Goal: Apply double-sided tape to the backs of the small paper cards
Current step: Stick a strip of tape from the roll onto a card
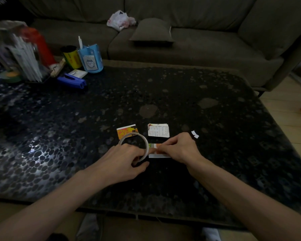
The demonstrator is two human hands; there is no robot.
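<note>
Left hand [127,159] curls fingers round thin tape ring [131,134]; right hand [179,146] pinches rectangular paper card [158,155].

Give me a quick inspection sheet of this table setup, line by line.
Surface: dark pebble-patterned table with worn patches.
Job's things: tape roll on edge beside a card; card stack and orange card behind; white scrap to the right.
Clutter: blue holder, yellow can and blue stapler-like tool at the far left.
Hands: left hand grips the tape roll; right hand pinches at the card.
Cables: nothing seen.
Surroundings: sofa with cushion and plastic bag.
</note>
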